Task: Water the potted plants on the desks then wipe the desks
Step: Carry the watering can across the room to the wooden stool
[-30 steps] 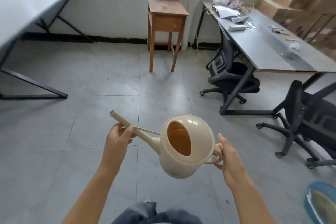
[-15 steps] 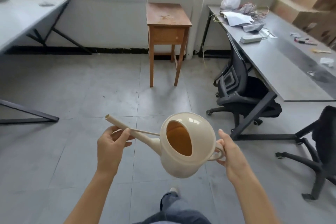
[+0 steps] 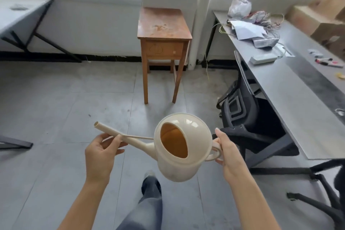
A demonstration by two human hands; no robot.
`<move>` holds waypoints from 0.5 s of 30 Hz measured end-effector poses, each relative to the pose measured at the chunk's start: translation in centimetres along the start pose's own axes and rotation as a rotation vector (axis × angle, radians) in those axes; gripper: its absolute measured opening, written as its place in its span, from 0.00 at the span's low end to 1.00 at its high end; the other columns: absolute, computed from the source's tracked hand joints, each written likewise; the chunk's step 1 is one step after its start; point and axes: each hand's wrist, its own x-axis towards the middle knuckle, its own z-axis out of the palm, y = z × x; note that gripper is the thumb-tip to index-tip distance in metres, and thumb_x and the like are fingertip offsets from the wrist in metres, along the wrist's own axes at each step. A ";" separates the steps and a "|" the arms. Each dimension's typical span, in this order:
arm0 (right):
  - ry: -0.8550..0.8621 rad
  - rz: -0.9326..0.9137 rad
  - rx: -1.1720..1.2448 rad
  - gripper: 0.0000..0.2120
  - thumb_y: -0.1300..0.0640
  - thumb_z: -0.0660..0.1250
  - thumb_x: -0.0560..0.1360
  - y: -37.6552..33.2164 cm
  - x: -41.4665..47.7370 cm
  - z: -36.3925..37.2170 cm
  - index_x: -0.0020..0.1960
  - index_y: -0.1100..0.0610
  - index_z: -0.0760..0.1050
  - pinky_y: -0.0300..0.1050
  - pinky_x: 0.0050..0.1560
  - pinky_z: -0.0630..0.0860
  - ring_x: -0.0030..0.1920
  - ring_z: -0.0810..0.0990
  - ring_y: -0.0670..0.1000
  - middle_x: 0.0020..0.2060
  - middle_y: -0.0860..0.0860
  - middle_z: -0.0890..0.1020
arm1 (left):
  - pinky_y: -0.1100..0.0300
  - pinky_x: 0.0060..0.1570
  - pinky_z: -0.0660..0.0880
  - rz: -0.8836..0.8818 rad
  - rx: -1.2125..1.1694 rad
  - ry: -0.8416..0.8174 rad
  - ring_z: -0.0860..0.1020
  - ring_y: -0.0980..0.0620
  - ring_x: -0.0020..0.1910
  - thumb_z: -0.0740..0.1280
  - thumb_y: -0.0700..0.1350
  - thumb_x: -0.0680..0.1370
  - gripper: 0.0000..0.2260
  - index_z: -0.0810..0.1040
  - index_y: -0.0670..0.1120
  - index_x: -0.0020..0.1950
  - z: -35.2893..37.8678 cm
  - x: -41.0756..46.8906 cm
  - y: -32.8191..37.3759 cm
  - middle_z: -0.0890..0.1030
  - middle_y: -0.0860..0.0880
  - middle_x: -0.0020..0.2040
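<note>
I carry a cream plastic watering can [image 3: 194, 162] in front of me above the floor, its long spout pointing left and its round opening facing me. My left hand [image 3: 100, 155] holds the spout near its tip, thumb over it. My right hand [image 3: 228, 155] grips the loop handle on the can's right side. A grey desk [image 3: 291, 87] runs along the right, and the corner of another grey desk [image 3: 16, 15] shows at the far left. No potted plant is in view.
A small wooden table [image 3: 164, 24] stands against the wall straight ahead. A black office chair [image 3: 244, 115] is tucked under the right desk, another chair [image 3: 328, 194] at lower right. Papers, wires, a bag and cardboard boxes [image 3: 324, 13] crowd that desk's far end. My leg [image 3: 149, 198] steps forward.
I have walked forward: the wooden table and the right desk are nearer and larger. The blue basin at lower right has left the view. Both hands keep the same hold on the can.
</note>
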 end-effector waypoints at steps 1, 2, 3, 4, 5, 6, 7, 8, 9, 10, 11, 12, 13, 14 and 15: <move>0.001 0.001 -0.005 0.20 0.44 0.59 0.75 -0.9 1.7 0.4 0.29 0.55 0.64 0.51 0.56 0.66 0.43 0.72 0.51 0.32 0.51 0.73 | 0.69 0.29 0.77 0.003 -0.004 -0.002 0.82 0.58 0.31 0.66 0.37 0.75 0.05 0.75 0.47 0.43 1.0 1.8 0.0 0.81 0.46 0.40; -0.001 0.005 -0.009 0.20 0.43 0.59 0.74 -1.7 3.4 0.7 0.30 0.55 0.64 0.52 0.56 0.66 0.44 0.72 0.52 0.33 0.51 0.73 | 0.69 0.29 0.77 0.007 -0.010 -0.008 0.82 0.58 0.30 0.66 0.37 0.74 0.05 0.75 0.47 0.43 2.1 3.5 0.0 0.81 0.46 0.40; -0.004 0.010 -0.014 0.20 0.43 0.59 0.74 -2.7 5.0 1.0 0.30 0.55 0.63 0.52 0.56 0.67 0.44 0.72 0.52 0.32 0.51 0.72 | 0.69 0.29 0.77 0.011 -0.016 -0.018 0.82 0.58 0.30 0.66 0.36 0.74 0.05 0.76 0.46 0.43 3.2 5.4 0.1 0.81 0.45 0.39; -0.007 0.015 -0.019 0.21 0.43 0.58 0.74 -3.7 6.7 1.4 0.29 0.55 0.63 0.52 0.57 0.68 0.43 0.72 0.52 0.31 0.51 0.72 | 0.69 0.29 0.77 0.014 -0.024 -0.030 0.82 0.57 0.30 0.66 0.36 0.74 0.05 0.76 0.46 0.43 4.3 7.3 0.3 0.81 0.46 0.39; -0.008 0.019 -0.025 0.21 0.43 0.58 0.75 -4.8 8.3 1.8 0.29 0.55 0.63 0.53 0.58 0.68 0.42 0.73 0.52 0.31 0.51 0.72 | 0.68 0.29 0.77 0.015 -0.029 -0.042 0.82 0.57 0.31 0.67 0.36 0.74 0.05 0.76 0.46 0.43 5.5 9.2 0.6 0.81 0.46 0.39; -0.007 0.022 -0.033 0.22 0.43 0.58 0.75 -5.8 10.0 2.2 0.29 0.55 0.63 0.54 0.59 0.69 0.42 0.73 0.52 0.30 0.52 0.72 | 0.68 0.29 0.77 0.013 -0.035 -0.051 0.82 0.57 0.31 0.67 0.36 0.74 0.06 0.76 0.46 0.42 6.7 11.1 0.9 0.81 0.47 0.38; -0.007 0.024 -0.044 0.22 0.42 0.58 0.75 -6.9 11.6 2.7 0.28 0.55 0.63 0.54 0.60 0.69 0.41 0.73 0.53 0.30 0.52 0.72 | 0.68 0.29 0.77 0.008 -0.042 -0.057 0.82 0.57 0.31 0.67 0.36 0.74 0.05 0.76 0.46 0.43 7.8 13.0 1.2 0.82 0.48 0.36; -0.005 0.024 -0.051 0.22 0.42 0.58 0.74 -8.0 13.1 3.2 0.28 0.54 0.63 0.54 0.59 0.70 0.41 0.73 0.53 0.30 0.53 0.72 | 0.68 0.29 0.77 0.004 -0.048 -0.065 0.83 0.57 0.31 0.67 0.36 0.74 0.05 0.76 0.46 0.43 9.0 14.9 1.5 0.83 0.50 0.34; 0.003 0.021 -0.050 0.22 0.43 0.58 0.74 -9.2 14.7 3.7 0.27 0.54 0.62 0.53 0.57 0.70 0.40 0.73 0.54 0.29 0.53 0.72 | 0.68 0.30 0.77 0.004 -0.050 -0.077 0.83 0.57 0.31 0.67 0.36 0.73 0.05 0.77 0.45 0.44 10.2 16.8 1.9 0.83 0.52 0.31; 0.016 0.013 -0.045 0.22 0.43 0.58 0.75 -10.3 16.3 4.2 0.27 0.54 0.62 0.52 0.54 0.70 0.39 0.71 0.54 0.28 0.53 0.70 | 0.68 0.30 0.77 0.005 -0.049 -0.088 0.83 0.57 0.32 0.67 0.36 0.73 0.05 0.76 0.46 0.44 11.4 18.7 2.2 0.83 0.55 0.31; 0.026 0.007 -0.039 0.22 0.44 0.58 0.75 -11.5 17.8 4.6 0.27 0.54 0.61 0.50 0.52 0.68 0.38 0.69 0.54 0.28 0.53 0.69 | 0.68 0.30 0.77 0.007 -0.046 -0.098 0.83 0.57 0.32 0.67 0.36 0.73 0.05 0.76 0.46 0.43 12.5 20.5 2.5 0.83 0.57 0.30; 0.033 0.003 -0.037 0.22 0.44 0.58 0.75 -12.6 19.3 4.9 0.27 0.54 0.61 0.50 0.51 0.65 0.38 0.68 0.54 0.28 0.53 0.68 | 0.68 0.30 0.77 0.004 -0.043 -0.105 0.83 0.57 0.32 0.67 0.36 0.74 0.06 0.76 0.47 0.43 13.7 22.1 2.8 0.83 0.57 0.30; 0.040 -0.001 -0.038 0.22 0.44 0.58 0.75 -13.6 20.8 5.1 0.26 0.54 0.61 0.50 0.51 0.64 0.39 0.67 0.54 0.29 0.54 0.68 | 0.68 0.29 0.77 0.002 -0.044 -0.111 0.83 0.57 0.32 0.67 0.36 0.74 0.06 0.76 0.47 0.42 14.7 23.6 3.1 0.83 0.57 0.30; 0.044 -0.006 -0.041 0.22 0.44 0.58 0.75 -14.6 22.3 5.4 0.26 0.54 0.61 0.50 0.51 0.64 0.40 0.68 0.54 0.30 0.55 0.68 | 0.68 0.29 0.77 0.005 -0.047 -0.115 0.83 0.57 0.32 0.67 0.36 0.74 0.06 0.76 0.47 0.42 15.8 25.0 3.4 0.83 0.56 0.30; 0.046 -0.010 -0.048 0.22 0.44 0.58 0.75 -15.6 23.8 5.6 0.26 0.54 0.61 0.51 0.52 0.64 0.41 0.69 0.55 0.32 0.56 0.69 | 0.68 0.29 0.77 0.008 -0.050 -0.116 0.83 0.57 0.32 0.67 0.36 0.74 0.06 0.76 0.47 0.42 16.8 26.4 3.6 0.83 0.56 0.30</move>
